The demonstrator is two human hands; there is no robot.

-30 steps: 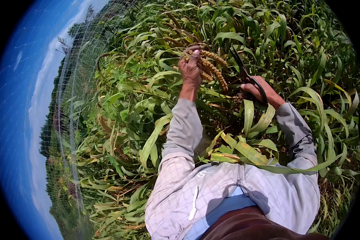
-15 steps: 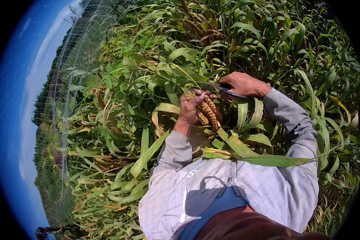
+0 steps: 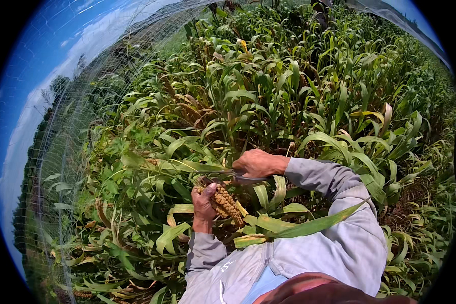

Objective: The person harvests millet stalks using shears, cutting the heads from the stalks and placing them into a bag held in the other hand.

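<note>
A bunch of yellow-brown millet heads [image 3: 226, 203] hangs from my left hand [image 3: 203, 203], which is closed round their stems, thumb uppermost. The heads droop to the right of that hand. My right hand [image 3: 258, 164] grips a pair of scissors [image 3: 249, 180] by the dark handles. Its blades [image 3: 206, 170] point left, just above the bunch and beside a long green leaf. Whether they touch a stem cannot be made out. A broad yellow-green leaf [image 3: 301, 225] lies across the front of my grey jacket, below the hands.
Dense millet plants [image 3: 268, 86] with long leaves surround me. A thin mesh net [image 3: 61, 167] runs along the left side. More netting [image 3: 395, 17] shows at the far right top.
The view has tilted up, showing more field and sky. My right hand with the scissors has come a little closer to the left hand and farther forward. The left hand still holds the millet heads.
</note>
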